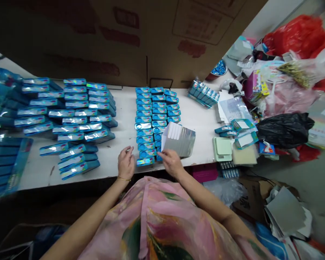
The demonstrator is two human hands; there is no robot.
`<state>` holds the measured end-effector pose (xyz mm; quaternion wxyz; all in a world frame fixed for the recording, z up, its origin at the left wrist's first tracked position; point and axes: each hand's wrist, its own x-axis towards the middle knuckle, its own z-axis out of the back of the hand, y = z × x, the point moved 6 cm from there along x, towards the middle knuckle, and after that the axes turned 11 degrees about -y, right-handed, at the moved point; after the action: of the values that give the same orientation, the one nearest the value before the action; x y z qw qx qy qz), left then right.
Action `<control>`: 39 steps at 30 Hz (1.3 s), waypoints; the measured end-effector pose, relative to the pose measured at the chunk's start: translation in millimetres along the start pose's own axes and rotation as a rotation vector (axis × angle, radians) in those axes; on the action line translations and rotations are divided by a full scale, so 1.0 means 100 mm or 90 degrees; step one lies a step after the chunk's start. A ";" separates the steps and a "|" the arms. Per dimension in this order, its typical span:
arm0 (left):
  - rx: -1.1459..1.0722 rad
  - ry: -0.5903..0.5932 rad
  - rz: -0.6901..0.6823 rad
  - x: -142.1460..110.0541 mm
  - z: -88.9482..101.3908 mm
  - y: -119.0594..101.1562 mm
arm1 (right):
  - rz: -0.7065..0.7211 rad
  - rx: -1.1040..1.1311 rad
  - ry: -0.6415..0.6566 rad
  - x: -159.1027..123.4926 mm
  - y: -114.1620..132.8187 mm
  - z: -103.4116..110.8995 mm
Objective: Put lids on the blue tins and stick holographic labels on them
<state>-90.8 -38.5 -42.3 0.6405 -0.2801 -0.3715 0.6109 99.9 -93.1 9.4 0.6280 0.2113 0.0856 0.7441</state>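
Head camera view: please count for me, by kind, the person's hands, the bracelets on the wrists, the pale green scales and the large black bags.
Hands: 2 (left hand, right hand)
Bracelet: 1
Pale green scale: 1
Large black bag: 1
Total: 5

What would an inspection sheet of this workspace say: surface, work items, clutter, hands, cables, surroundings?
Surface: white table, a few dark marks.
Job's things: blue boxes in close columns at centre; more boxes in uneven rows at left; a grey-and-white stack right of the centre columns, partly hiding them.
Clutter: pale green device, black bag, red bag and papers, crowded at right.
Grippers: left hand beside the front of the columns; right hand at the stack's near corner; grip unclear on both.
Cables: dark loops at the far left edge, possibly a cable.
Surroundings: large cardboard box behind the table; loose grey sheets low at right.
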 end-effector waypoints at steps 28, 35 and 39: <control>-0.166 0.025 0.159 0.70 -1.34 -1.02 | -0.296 0.284 -0.051 0.14 -0.78 1.18; -0.468 0.247 0.380 0.23 -0.70 -1.01 | -0.601 0.639 -0.048 0.13 -0.52 0.69; -0.454 0.216 0.457 0.03 -0.29 -0.71 | -0.688 0.720 -0.060 0.08 -0.28 0.27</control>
<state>-26.8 -39.4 -0.6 0.3073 -0.6848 -0.3277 0.5738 135.7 -83.1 24.7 0.7030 0.4596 0.5158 0.1691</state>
